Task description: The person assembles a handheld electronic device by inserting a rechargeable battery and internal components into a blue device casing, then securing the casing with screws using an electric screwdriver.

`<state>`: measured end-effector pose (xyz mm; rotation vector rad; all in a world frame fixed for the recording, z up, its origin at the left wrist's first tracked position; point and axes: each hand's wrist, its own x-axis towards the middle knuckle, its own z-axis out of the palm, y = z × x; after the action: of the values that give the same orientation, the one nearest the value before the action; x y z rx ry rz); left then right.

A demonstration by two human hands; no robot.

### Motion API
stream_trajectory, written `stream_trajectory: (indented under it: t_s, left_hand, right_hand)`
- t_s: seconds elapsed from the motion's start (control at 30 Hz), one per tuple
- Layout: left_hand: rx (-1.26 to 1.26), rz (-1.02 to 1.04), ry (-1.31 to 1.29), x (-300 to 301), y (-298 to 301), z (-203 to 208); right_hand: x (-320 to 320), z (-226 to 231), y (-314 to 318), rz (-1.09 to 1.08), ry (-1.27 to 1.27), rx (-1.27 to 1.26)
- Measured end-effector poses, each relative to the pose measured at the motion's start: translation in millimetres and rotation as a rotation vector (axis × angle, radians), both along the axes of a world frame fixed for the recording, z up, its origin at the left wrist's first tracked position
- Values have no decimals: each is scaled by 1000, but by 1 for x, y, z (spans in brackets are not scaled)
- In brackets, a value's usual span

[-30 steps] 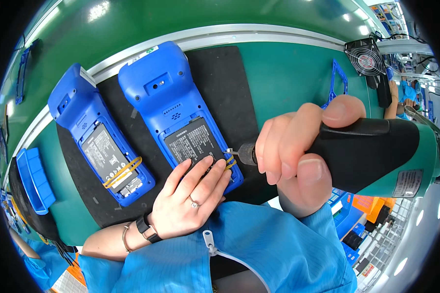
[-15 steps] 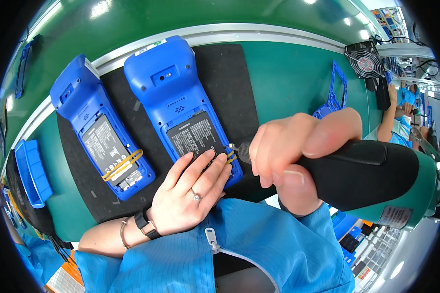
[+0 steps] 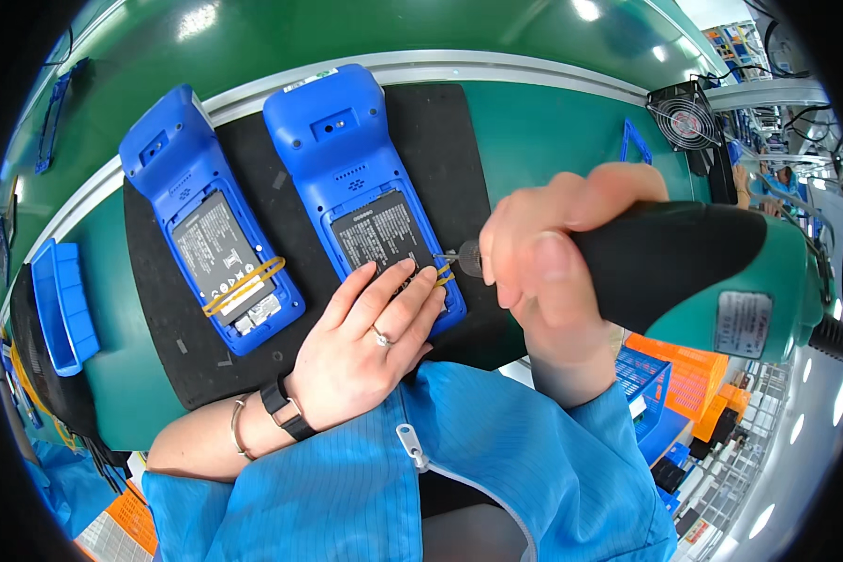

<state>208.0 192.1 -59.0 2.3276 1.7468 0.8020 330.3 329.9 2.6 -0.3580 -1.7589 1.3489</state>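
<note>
While only the head view shows this moment, all lines below come from it.

Head view, mat: black mat (image 3: 440, 140) lies on the green bench (image 3: 553, 131), with two blue handheld terminals face down on it, side by side and tilted with their tops toward the upper left.

Right terminal: blue terminal (image 3: 361, 183) near the middle of the mat, its dark battery label (image 3: 384, 234) showing in the open back; yellow bands (image 3: 443, 274) cross its lower right edge.

Left terminal: second terminal (image 3: 206, 239) just beside the first, apart from both hands, with a yellow rubber band (image 3: 244, 284) across its battery bay.

Left hand: left hand (image 3: 370, 342) lies flat, fingers stretched out and spread, pressing on the lower end of the right terminal; a ring sits on one finger and a black watch (image 3: 286, 410) on the wrist.

Right hand: right hand (image 3: 543, 272) is wrapped tight around the screwdriver, fingers curled closed on its front end.

Screwdriver: black and green electric screwdriver (image 3: 702, 272) lies nearly level, its bit (image 3: 450, 256) pointing left and meeting the right terminal's lower right edge, just beside the left fingertips.

Tray: blue tray (image 3: 61, 309) sits at the bench's left edge, well apart from the hands.

Fan: small black fan (image 3: 686, 114) stands at the far right of the bench.

Sleeves: blue sleeves (image 3: 496, 468) fill the lower edge.
</note>
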Motion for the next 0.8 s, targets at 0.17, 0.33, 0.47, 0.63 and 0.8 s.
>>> stream_trajectory:
  t_s: [0.17,0.33,0.47,0.63,0.8]
  left_hand:
    - [-31,11,-13,0,-1,1]
    - [-62,13,-22,0,0,3]
    - [-56,22,-4,1,0,3]
    - [-43,20,-16,2,0,3]
    - [-45,10,-18,2,1,5]
  right_hand:
    - [9,13,-1,73,118,-53]
    - [32,19,-12,26,137,-76]
    - [45,1,-16,127,141,-76]
    - [49,-1,-23,86,94,-91]
    - [52,-4,-23,-8,-31,-7]
